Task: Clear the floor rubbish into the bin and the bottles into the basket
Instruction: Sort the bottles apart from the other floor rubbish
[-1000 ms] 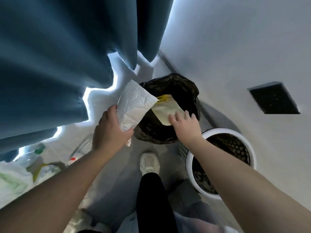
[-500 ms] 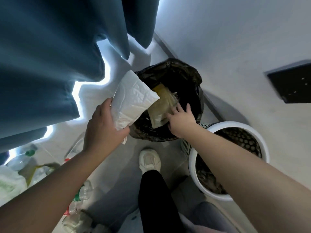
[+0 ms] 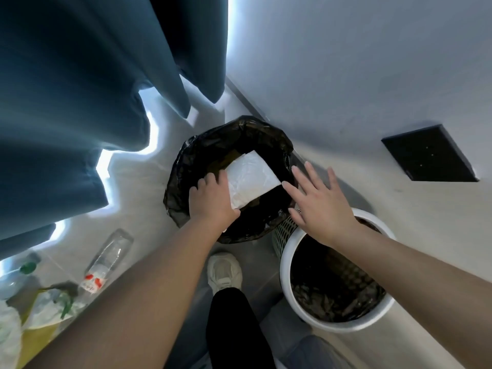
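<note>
One item down: my right hand (image 3: 322, 206), which held a yellowish packet a second ago, is now spread wide and empty above the bin (image 3: 181, 166), so I judge that packet binned. My left hand (image 3: 213, 203) grips the white wrapper (image 3: 253, 179), now lowered into the bin's mouth; a bottle (image 3: 111, 251) lies on the floor (image 3: 149, 182).

The left grip (image 3: 213, 199) holds a white wrapper (image 3: 251, 179) over the black-lined bin (image 3: 181, 166), the right grip (image 3: 320, 206) spread flat beside it, near the white basket (image 3: 286, 275).
</note>
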Demonstrator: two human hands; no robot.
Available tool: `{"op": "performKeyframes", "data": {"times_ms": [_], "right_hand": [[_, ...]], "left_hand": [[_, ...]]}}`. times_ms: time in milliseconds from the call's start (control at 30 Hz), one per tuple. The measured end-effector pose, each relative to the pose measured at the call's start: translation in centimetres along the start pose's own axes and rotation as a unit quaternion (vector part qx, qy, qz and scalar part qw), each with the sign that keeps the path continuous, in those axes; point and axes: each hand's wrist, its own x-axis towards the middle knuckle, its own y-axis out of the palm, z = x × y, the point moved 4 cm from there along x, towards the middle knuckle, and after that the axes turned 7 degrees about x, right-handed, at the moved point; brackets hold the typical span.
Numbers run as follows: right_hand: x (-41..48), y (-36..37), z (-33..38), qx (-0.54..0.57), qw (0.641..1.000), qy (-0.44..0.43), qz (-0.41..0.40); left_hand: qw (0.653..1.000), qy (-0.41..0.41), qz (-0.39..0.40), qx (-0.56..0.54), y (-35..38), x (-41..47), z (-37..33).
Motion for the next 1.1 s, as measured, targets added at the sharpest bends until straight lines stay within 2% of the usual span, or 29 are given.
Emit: {"op": "performKeyframes", "data": {"times_ms": [167,300,600,833,1100], "right_hand": [[0.1,1.7,-0.2,-0.002,1.000,-0.002,-0.025],[-0.3,1.7,0.7,0.005,1.000,-0.015,-0.021],[-1.1,-1.5,6.2,0.017,1.000,-0.013,-0.011],[-0.8,-1.7,15.2,0.012,0.997,-0.073,-0.003],[-0.4,1.2,29.0,-0.034,0.985,-0.160,0.062]], "left_hand": [[0.999,0.005,0.037,0.016,3.4,3.3,-1.1],[0.996,0.026,0.085,0.033,3.7,1.6,-0.4],[0.998,0.060,0.005,-0.012,-0.2,-8.6,5.6],[0.999,-0.021,0.002,-0.040,2.4,-16.2,14.0],[0.988,-0.124,-0.003,-0.086,10.9,-23.1,23.6]]}}
